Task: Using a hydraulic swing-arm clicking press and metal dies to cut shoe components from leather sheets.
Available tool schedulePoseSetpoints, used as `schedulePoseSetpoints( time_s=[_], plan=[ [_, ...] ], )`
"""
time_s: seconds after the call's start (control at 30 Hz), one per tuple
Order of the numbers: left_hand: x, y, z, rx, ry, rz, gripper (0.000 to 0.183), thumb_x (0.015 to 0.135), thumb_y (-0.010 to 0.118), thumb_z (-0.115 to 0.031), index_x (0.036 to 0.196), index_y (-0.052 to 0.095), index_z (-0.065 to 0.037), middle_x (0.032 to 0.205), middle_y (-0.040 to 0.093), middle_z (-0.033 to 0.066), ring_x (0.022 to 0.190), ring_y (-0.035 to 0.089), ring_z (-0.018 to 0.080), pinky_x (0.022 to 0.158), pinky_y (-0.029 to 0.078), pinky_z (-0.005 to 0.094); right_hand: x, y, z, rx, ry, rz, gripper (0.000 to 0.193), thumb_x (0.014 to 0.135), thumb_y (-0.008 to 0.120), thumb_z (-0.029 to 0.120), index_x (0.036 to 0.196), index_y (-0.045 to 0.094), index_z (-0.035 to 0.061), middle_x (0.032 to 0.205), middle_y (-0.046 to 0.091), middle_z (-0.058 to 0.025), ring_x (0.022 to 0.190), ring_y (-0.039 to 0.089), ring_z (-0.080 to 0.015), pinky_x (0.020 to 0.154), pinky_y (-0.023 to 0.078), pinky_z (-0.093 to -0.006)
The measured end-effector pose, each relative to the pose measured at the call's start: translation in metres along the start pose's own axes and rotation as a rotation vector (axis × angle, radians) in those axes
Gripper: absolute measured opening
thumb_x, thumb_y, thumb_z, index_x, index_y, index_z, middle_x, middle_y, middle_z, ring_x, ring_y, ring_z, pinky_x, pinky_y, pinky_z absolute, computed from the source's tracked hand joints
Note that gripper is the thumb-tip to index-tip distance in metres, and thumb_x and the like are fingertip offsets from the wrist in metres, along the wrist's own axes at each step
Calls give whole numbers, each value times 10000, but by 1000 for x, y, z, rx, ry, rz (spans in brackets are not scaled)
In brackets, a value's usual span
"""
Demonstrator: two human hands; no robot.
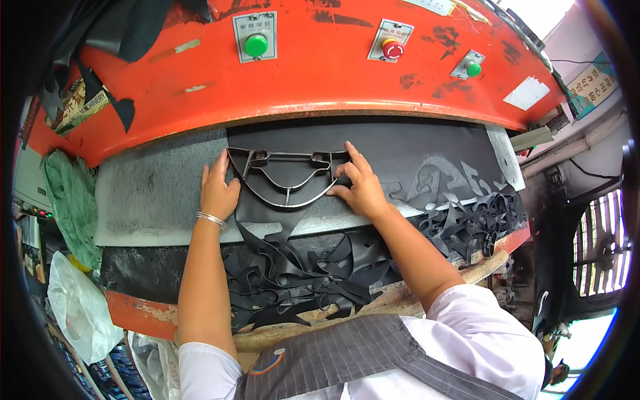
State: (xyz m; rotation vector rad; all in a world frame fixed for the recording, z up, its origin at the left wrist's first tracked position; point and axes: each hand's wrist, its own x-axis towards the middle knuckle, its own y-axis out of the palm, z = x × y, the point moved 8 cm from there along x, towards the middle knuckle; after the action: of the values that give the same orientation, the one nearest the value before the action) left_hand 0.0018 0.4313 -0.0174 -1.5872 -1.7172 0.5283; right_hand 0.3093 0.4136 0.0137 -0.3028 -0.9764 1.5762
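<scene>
A metal cutting die (pixel 288 205), a curved steel-strip frame with cross braces, lies on a black sheet (pixel 413 143) of leather-like material. At its left corner, my left hand (pixel 220 190) has its fingers and thumb against the strip. My right hand (pixel 362 183) grips the right end, index finger stretched over the top corner and thumb by the lower curve. The sheet rests on a pale, worn cutting board (pixel 160 187). To the right of my right hand, cut-out gaps in the sheet let the board show through.
An orange press beam (pixel 320 80) with green buttons (pixel 256 45) and a red button (pixel 393 49) spans the far side. Black offcuts (pixel 300 273) pile along the near edge, and more scraps (pixel 473 220) lie right. Plastic bags (pixel 83 307) hang at left.
</scene>
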Motion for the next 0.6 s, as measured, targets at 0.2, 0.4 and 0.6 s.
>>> schedulePoseSetpoints(
  time_s=[0.2,0.4,0.6],
  plan=[
    [1,-7,-8,152,-49,7,727,794,542,-112,1462,273,-9,1410,467,183,1324,429,283,1169,137,454,3,1,9,-134,-63,21,480,659,827,282,1030,582,101,1468,310,-260,1311,369,-439,1098,312,-512],
    [-36,-39,2,79,-198,-287,512,842,579,-112,1335,488,-7,1308,551,189,1239,510,307,1075,350,404,-11,-66,7,49,-21,-303,798,702,823,312,1359,442,67,1498,243,-269,1359,317,-412,1110,286,-465],
    [-38,-95,-199,-113,347,-581,98,865,614,-71,925,672,-19,813,630,106,756,587,261,722,472,350,-12,-273,-41,5,-34,-1171,539,994,470,324,1379,362,-37,1489,228,-262,1404,216,-355,1136,182,-438]
  ],
)
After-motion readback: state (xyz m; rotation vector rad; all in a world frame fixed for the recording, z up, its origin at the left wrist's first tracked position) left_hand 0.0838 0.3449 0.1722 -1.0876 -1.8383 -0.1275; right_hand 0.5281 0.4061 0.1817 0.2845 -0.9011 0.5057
